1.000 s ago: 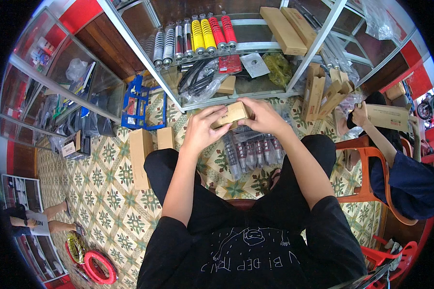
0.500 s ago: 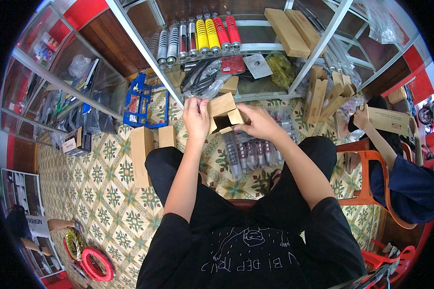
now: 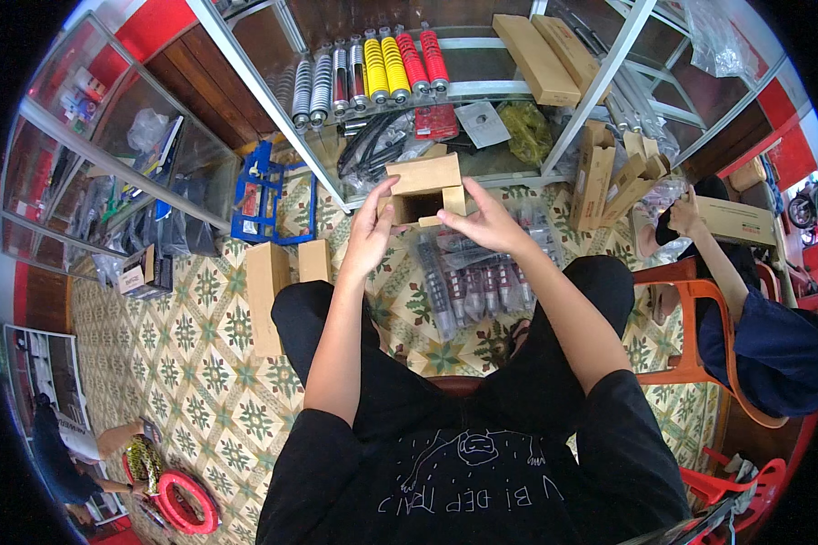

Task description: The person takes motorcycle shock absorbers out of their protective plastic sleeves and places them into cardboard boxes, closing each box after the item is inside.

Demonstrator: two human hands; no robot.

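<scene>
A brown cardboard box [image 3: 424, 173] is held up in front of me, its near end open with the flaps spread and the inside dark. My left hand [image 3: 371, 225] grips the box's left side, thumb near the opening. My right hand [image 3: 489, 221] holds the right side, with its thumb at the lower flap by the opening. Below it on the floor lie several shock absorbers [image 3: 482, 289] wrapped in clear plastic. Two closed cardboard pieces, a long box [image 3: 265, 300] and a small box [image 3: 314, 262], stand by my left knee.
Ahead, a glass display case [image 3: 482, 89] holds red, yellow and silver shock absorbers [image 3: 386, 68]. Tall open boxes [image 3: 593, 177] stand at its right. A blue metal rack [image 3: 250, 195] is at left. Another person beside an orange chair [image 3: 700, 336] holds a long box [image 3: 734, 223].
The box's upper flap has swung level and the box has tilted slightly, its opening facing me more. My left fingers have shifted down its side. At far left, another person has leaned toward the tyres.
</scene>
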